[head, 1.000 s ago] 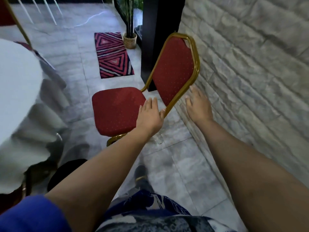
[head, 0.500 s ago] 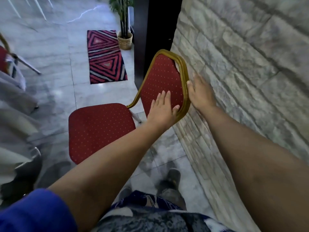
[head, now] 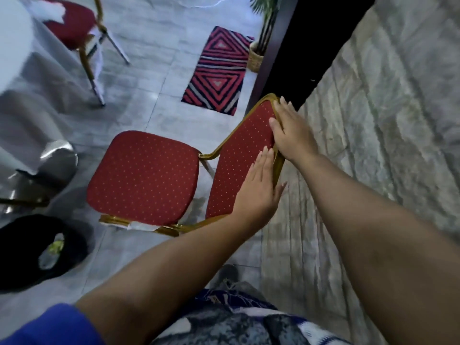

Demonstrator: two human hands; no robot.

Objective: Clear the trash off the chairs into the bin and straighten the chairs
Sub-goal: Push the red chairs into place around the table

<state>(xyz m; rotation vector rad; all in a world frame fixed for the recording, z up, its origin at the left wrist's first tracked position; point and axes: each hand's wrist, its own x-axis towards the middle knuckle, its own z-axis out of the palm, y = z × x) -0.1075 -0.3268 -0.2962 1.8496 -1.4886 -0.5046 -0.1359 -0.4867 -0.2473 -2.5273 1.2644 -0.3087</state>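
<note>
The grey marble-tiled floor (head: 154, 78) carries a red chair (head: 144, 175). Beyond the chair lies a striped rug (head: 219, 70); left of the chair sits a black bin (head: 22, 250).

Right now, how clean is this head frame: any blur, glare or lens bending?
Head view: near chair and both hands sharp; upper-left far chair and white tablecloth motion-smeared; glare on the metal bin; wide-angle bending slants the stone wall.
</note>
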